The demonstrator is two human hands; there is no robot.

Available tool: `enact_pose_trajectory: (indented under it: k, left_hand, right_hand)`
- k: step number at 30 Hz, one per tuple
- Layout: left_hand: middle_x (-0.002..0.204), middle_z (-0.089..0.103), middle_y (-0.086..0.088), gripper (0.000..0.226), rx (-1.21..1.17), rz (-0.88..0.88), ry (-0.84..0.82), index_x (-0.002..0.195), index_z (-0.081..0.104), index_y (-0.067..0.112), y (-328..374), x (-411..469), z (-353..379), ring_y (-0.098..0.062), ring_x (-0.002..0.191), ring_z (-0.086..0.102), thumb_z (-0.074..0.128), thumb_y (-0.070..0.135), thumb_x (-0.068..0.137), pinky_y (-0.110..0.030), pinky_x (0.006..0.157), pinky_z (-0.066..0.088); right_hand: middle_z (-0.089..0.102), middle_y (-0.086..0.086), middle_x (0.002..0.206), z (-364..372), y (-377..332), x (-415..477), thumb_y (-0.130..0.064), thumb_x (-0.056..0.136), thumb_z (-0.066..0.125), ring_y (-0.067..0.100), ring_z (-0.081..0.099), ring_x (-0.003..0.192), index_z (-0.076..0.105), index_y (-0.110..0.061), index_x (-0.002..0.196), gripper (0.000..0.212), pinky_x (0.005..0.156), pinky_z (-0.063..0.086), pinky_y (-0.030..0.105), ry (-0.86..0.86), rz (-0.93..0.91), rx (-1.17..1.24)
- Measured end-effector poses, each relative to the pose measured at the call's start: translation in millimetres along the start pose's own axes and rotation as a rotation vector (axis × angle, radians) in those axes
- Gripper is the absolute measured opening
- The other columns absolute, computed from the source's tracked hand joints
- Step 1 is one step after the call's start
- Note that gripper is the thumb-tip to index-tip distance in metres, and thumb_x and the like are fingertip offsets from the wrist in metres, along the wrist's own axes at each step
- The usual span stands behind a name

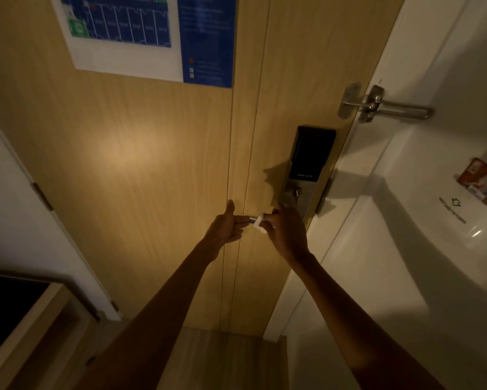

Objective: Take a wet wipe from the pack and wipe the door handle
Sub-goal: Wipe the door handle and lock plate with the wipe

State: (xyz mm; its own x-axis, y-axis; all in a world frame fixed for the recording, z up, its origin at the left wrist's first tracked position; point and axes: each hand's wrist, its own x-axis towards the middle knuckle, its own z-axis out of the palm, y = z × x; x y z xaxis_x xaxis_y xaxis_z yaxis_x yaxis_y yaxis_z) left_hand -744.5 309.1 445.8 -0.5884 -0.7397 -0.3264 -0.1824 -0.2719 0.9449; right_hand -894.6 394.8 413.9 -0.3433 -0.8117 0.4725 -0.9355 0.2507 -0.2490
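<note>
Right hand (286, 230) is curled tight around a bunched white wet wipe (259, 225), pressing it onto the silver door handle (252, 219) about midway along the lever. Left hand (227, 225) sits at the lever's free end, palm open, thumb up, fingers loosely cupped under the tip and touching it, gripping nothing. A short bare stretch of metal shows between the two hands. Just above the right hand, the lock plate (293, 192) rises along the right edge of the wooden door (152, 170), topped by a black reader box (311, 153). Higher up on that same edge a metal swing latch (377, 106) bridges door and white frame (357, 192). A blue evacuation plan (141, 32) is fixed near the door's top edge. Off to the right, a white wall unit (433, 235) carries a small orange packet (478, 181); whether that's the wipe pack I can't tell.
</note>
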Motion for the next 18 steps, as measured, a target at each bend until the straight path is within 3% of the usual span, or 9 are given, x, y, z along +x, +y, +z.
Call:
enact_pose_trajectory:
  k: [3,5,7,12,15,18]
  left_hand:
    - [0.094,0.070,-0.009,0.068,-0.004,0.003,-0.015,0.101,0.071,0.011,-1,3,0,-0.024,0.091,0.062,0.023,0.058,0.096,-0.036,0.091,0.052]
    - [0.087,0.065,-0.011,0.064,-0.035,0.013,-0.037,0.092,0.072,0.012,0,3,0,-0.022,0.080,0.058,0.024,0.055,0.097,-0.030,0.076,0.050]
    - [0.085,0.059,-0.012,0.064,-0.064,0.018,-0.062,0.084,0.071,0.014,1,3,0,-0.019,0.073,0.052,0.024,0.054,0.097,-0.024,0.067,0.042]
    - [0.092,0.056,-0.015,0.064,-0.030,0.028,-0.094,0.081,0.071,0.018,0,1,-2,-0.025,0.085,0.049,0.022,0.055,0.097,-0.026,0.071,0.040]
    - [0.082,0.058,-0.010,0.065,-0.045,0.008,-0.089,0.083,0.072,0.017,2,0,-1,-0.019,0.074,0.051,0.022,0.056,0.097,-0.024,0.067,0.041]
    - [0.069,0.053,-0.005,0.069,-0.075,-0.001,-0.088,0.096,0.072,0.008,0,4,0,-0.014,0.063,0.049,0.022,0.055,0.097,-0.023,0.066,0.040]
  right_hand:
    - [0.071,-0.002,0.088,-7,8,-2,-0.042,0.086,0.065,0.009,0.066,0.083,0.072,-0.015,0.086,0.028,0.073,0.054,0.019,0.055,0.110,0.189]
    - [0.072,-0.003,0.086,-8,12,-7,-0.041,0.087,0.064,0.006,0.066,0.083,0.071,-0.014,0.085,0.028,0.073,0.050,0.013,0.101,0.158,0.254]
    - [0.071,-0.003,0.090,-2,9,-8,-0.039,0.090,0.061,0.007,0.066,0.087,0.071,-0.016,0.088,0.026,0.077,0.052,0.016,0.110,0.115,0.209]
    - [0.070,0.002,0.097,1,-2,11,-0.039,0.089,0.061,0.015,0.066,0.089,0.072,-0.019,0.092,0.024,0.084,0.052,0.029,0.005,-0.120,-0.057]
    - [0.071,0.000,0.097,-8,5,14,-0.043,0.090,0.058,0.013,0.065,0.094,0.072,-0.020,0.095,0.028,0.085,0.053,0.026,-0.074,-0.152,-0.065]
    - [0.071,0.006,0.103,-13,4,6,-0.027,0.083,0.072,0.019,0.065,0.099,0.069,-0.014,0.105,0.026,0.084,0.055,0.029,0.031,-0.124,-0.032]
